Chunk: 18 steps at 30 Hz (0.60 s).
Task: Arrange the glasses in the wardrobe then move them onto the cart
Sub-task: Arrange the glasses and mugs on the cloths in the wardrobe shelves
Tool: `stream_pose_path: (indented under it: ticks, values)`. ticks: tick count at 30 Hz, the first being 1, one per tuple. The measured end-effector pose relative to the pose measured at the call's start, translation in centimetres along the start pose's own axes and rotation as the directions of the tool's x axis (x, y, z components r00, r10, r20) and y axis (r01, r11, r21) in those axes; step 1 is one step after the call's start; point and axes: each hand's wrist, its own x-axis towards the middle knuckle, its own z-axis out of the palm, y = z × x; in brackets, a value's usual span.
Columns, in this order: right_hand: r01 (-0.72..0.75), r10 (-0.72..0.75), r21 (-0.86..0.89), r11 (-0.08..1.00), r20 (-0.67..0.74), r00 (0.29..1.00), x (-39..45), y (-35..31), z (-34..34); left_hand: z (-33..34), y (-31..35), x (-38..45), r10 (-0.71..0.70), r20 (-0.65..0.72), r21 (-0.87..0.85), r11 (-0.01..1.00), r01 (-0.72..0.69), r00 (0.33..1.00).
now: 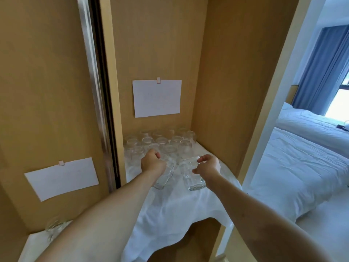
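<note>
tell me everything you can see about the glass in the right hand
The glass in the right hand is a clear, colourless tumbler with a thick base. It sits tilted, base toward the camera, near the front of the white cloth covering the wardrobe shelf. The right hand grips it from above, fingers curled over its rim and thumb on its side. It looks empty. Whether its base rests on the cloth is unclear.

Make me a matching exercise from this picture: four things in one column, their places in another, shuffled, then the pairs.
Things:
1. left hand
2. right hand
3. cluster of glasses
4. sheet of paper

Places:
A. rear of the shelf
B. on the back wall
C. gripping the glass nearer the bed
D. gripping the glass nearer the sliding door

Pairs: 1-D, 2-C, 3-A, 4-B
</note>
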Motion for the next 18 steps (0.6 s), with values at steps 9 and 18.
stream_pose_path:
  ticks: [9,18]
  values:
    - [-0.015,0.019,-0.046,0.999,0.079,0.997,5.9,0.7,-0.1,4.3,0.3,3.4,-0.063,-0.038,0.007,0.998,0.063,0.997]
    - [0.036,0.0,-0.132,0.991,0.265,0.964,13.6,3.0,-1.3,9.9,-0.6,4.5,-0.124,-0.179,0.055,0.989,0.136,0.976]
